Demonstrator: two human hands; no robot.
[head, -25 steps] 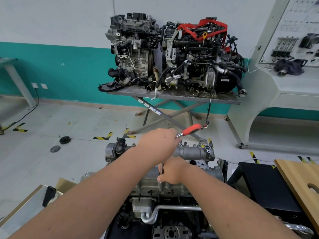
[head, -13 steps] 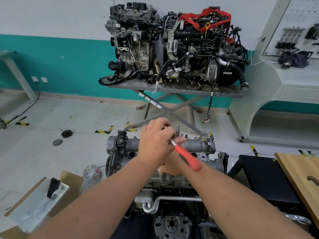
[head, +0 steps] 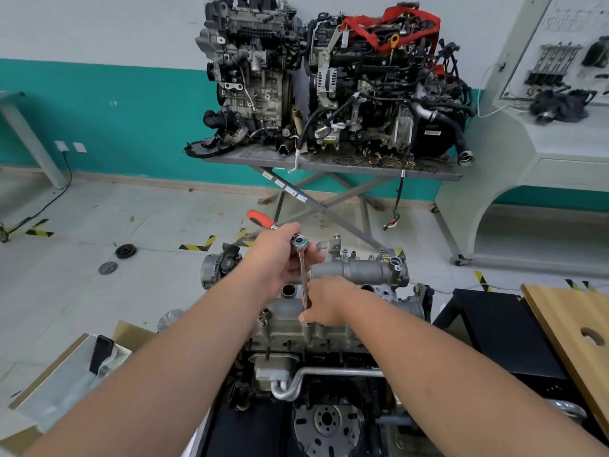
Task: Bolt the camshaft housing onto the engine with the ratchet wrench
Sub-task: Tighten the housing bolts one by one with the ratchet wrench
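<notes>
The grey camshaft housing [head: 359, 270] lies across the top of the engine [head: 306, 374] in front of me. My left hand [head: 280, 258] grips the ratchet wrench [head: 299, 240] at its head, and the red handle [head: 260, 219] sticks out to the upper left. A long extension bar [head: 304, 285] runs straight down from the head to the near edge of the housing. My right hand [head: 326, 305] pinches the bar's lower end there. The bolt under the socket is hidden by my fingers.
Two other engines [head: 329, 80] stand on a folding metal table [head: 329, 166] by the teal wall. A wooden board [head: 573, 334] lies at the right over a black stand [head: 501, 328]. A cardboard box [head: 66, 384] sits at the lower left. Round parts [head: 125, 251] lie on the floor.
The red handle has swung round from pointing right, through toward me, to pointing upper left. My right hand stays on the extension bar. The camera has tilted slightly.
</notes>
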